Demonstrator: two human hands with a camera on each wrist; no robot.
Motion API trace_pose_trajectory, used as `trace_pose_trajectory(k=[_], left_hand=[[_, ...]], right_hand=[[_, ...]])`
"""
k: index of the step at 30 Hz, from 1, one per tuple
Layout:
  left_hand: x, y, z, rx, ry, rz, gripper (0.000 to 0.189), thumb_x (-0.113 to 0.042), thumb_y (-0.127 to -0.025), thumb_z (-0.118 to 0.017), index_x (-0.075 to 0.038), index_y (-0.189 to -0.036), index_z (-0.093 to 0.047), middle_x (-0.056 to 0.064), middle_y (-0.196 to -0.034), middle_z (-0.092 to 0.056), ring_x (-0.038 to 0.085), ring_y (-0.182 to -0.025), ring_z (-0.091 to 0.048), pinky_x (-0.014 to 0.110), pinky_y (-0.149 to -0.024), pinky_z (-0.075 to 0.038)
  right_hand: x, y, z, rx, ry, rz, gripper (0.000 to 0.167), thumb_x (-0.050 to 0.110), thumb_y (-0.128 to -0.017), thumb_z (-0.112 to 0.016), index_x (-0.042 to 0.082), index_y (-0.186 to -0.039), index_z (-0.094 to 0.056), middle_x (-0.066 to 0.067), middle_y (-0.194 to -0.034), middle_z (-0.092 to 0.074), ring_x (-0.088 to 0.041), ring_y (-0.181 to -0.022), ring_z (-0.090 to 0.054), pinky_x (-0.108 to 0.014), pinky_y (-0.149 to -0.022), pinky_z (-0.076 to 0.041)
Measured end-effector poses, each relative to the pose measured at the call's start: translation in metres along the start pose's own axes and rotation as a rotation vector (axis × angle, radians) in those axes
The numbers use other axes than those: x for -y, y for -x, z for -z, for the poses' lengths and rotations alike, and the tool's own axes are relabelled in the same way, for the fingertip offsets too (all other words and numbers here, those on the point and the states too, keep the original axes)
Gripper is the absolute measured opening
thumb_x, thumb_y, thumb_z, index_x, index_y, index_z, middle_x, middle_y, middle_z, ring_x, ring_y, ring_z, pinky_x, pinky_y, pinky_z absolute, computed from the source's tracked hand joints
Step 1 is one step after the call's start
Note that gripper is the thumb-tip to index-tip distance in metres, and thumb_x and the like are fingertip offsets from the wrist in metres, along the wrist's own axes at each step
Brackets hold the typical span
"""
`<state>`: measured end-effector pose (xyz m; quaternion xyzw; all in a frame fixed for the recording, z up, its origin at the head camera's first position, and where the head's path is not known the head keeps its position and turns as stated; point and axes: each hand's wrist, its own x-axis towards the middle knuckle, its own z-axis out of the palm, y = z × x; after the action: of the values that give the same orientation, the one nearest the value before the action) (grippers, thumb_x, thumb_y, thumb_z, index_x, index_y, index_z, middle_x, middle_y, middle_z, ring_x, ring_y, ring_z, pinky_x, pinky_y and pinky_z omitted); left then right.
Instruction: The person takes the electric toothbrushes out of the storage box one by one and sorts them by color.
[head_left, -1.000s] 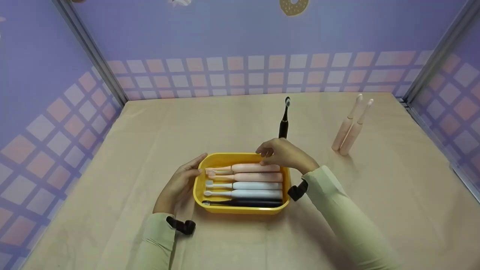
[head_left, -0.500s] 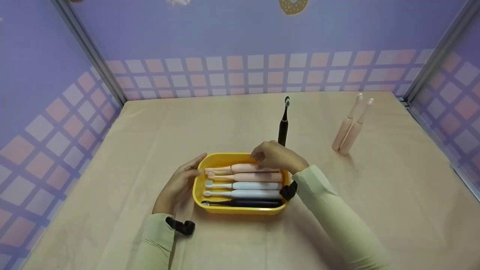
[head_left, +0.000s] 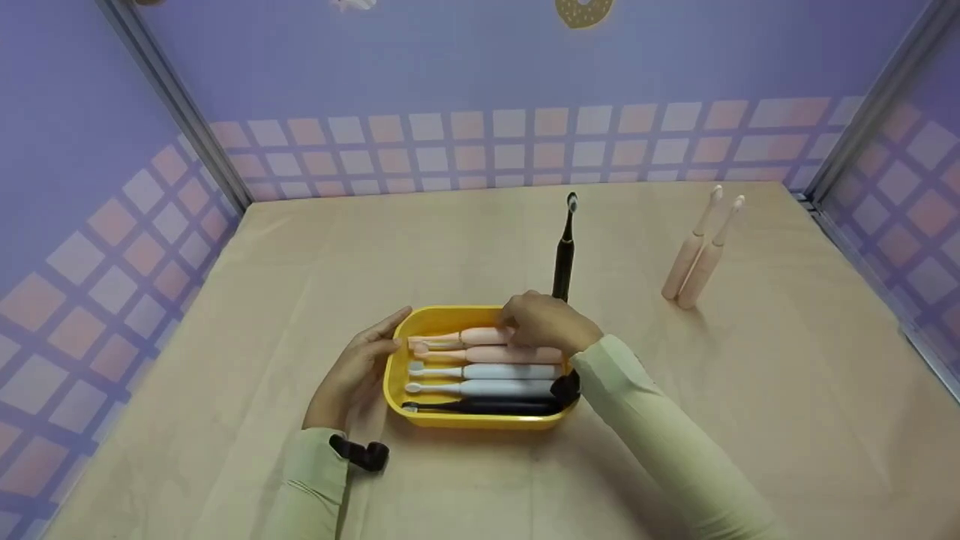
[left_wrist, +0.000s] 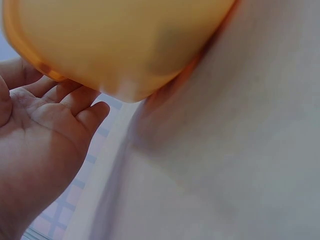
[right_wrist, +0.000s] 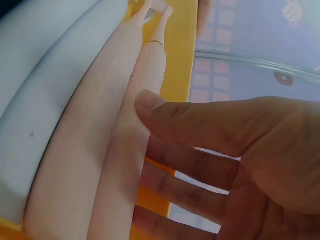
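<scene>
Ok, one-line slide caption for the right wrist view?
Right hand with its thumb on the end pink toothbrush in a yellow tray, another pink toothbrush and two white toothbrushes alongside.

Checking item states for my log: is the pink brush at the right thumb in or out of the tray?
In: the head view shows the pink brush lying within the tray, the right hand over it.

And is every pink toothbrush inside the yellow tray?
No, the head view shows two pink toothbrushes standing outside the yellow tray.
</scene>
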<state>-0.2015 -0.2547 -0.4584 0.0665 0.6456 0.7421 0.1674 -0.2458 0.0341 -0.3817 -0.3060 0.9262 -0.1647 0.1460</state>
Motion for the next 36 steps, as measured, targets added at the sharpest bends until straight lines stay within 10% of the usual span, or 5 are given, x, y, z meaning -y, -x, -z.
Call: trace_pose_trajectory(k=[36], left_hand=[[0.0052, -0.001, 0.007, 0.018, -0.076, -0.028, 0.063, -0.015, -0.097, -0.048, -0.012, -0.154, -0.021, 0.009, -0.161, -0.016, 0.02, -0.143, -0.032, 0.025, -0.107, -0.041]], right_hand=[[-0.0029, -0.0002, -0.005, -0.026, 0.033, -0.003, 0.013, 0.002, -0.084, -0.068, 0.008, -0.095, -0.069, -0.004, -0.088, -0.062, -0.02, -0.084, -0.049, -0.037, -0.077, -0.044]])
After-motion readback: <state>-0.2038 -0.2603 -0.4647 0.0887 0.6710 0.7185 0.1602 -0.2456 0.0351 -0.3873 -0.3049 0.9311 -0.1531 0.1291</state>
